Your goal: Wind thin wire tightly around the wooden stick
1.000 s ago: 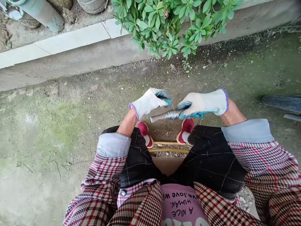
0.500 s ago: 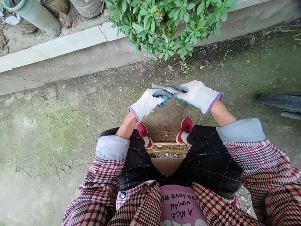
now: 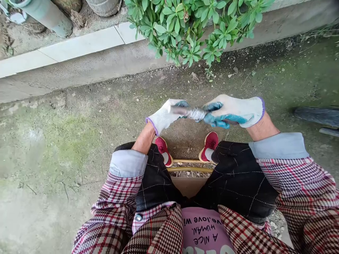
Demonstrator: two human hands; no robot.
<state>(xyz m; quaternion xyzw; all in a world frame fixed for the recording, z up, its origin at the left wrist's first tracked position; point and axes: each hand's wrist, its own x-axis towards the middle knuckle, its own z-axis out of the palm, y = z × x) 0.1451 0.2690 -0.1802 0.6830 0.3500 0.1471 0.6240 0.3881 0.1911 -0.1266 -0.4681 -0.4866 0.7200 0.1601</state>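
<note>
In the middle of the frame, above the knees, the right hand [image 3: 234, 111] wears a white knit glove, and its blue-coated fingers [image 3: 215, 120] are closed round the right end of a short metal rod [image 3: 196, 113] wound with silvery wire. The rod lies nearly level in the air and is blurred. Its bare left end crosses the left hand [image 3: 164, 116]. That glove's fingers [image 3: 182, 104] curl close against it, but whether they grip it cannot be told. Below the hands two red shoes [image 3: 210, 141] stand on packed dirt strewn with dry bits, and the yellow rails of a stool [image 3: 189, 169] show just under them. The ground [image 3: 79, 141] is worn concrete, greenish with moss at the left and upper right. Across the top runs a low concrete kerb [image 3: 92, 67] capped with pale tiles, with a leafy green plant [image 3: 190, 28] hanging over it at top centre. A grey-green pipe [image 3: 47, 16] lies in the upper left corner. A dark flat object [image 3: 317, 114] shows at the right edge.
</note>
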